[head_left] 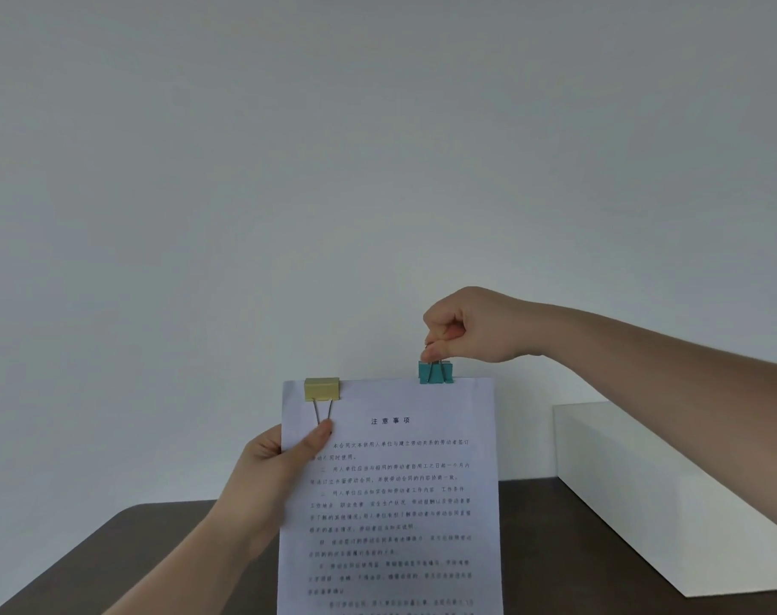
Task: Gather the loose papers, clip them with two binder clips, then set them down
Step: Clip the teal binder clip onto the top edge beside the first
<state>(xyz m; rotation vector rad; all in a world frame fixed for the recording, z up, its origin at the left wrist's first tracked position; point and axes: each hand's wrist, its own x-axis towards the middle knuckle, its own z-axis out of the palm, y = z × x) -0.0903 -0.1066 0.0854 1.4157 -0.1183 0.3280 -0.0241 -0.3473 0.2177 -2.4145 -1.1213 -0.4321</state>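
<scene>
In the head view, the left hand (pixel 284 463) is gripping the printed papers (pixel 391 503) upright above the dark worktop (pixel 577 548), long side up-down, title on top, yellow binder clip (pixel 321 389) already on, while the right hand (pixel 462 328) is pinching the teal binder clip (pixel 436 372), best pushed fully down before letting go.

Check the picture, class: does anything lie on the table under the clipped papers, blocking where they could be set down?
Nothing visible does. The dark table beneath the papers looks bare; the white box sits off to the right.
</scene>
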